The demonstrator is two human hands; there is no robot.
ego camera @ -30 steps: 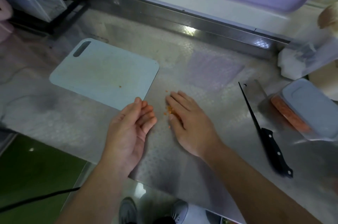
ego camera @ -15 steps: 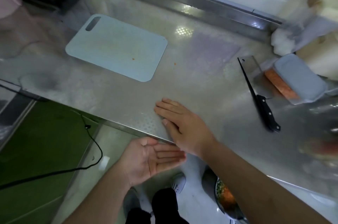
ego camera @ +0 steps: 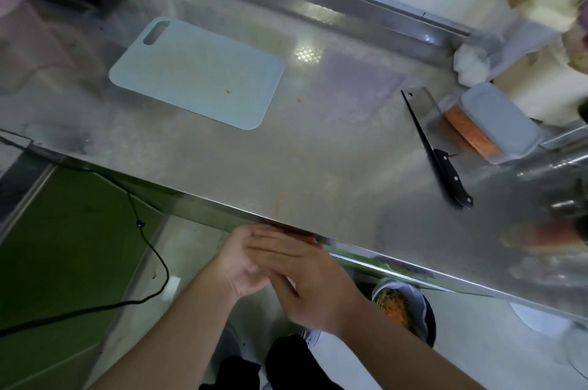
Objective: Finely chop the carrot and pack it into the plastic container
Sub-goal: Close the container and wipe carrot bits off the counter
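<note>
Now my flat right hand (ego camera: 313,289) lies over my cupped left hand (ego camera: 237,265), holding nothing; the box (ego camera: 496,122) sits far up-right, nearer my right.

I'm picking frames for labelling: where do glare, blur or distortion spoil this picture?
Head view: a bright light reflection glares on the steel counter; the far right edge is smeared by motion blur; both hands, left hand and right hand, are slightly soft; wide-angle bending curves the counter's edges; cutting board and knife stay readable.
</note>
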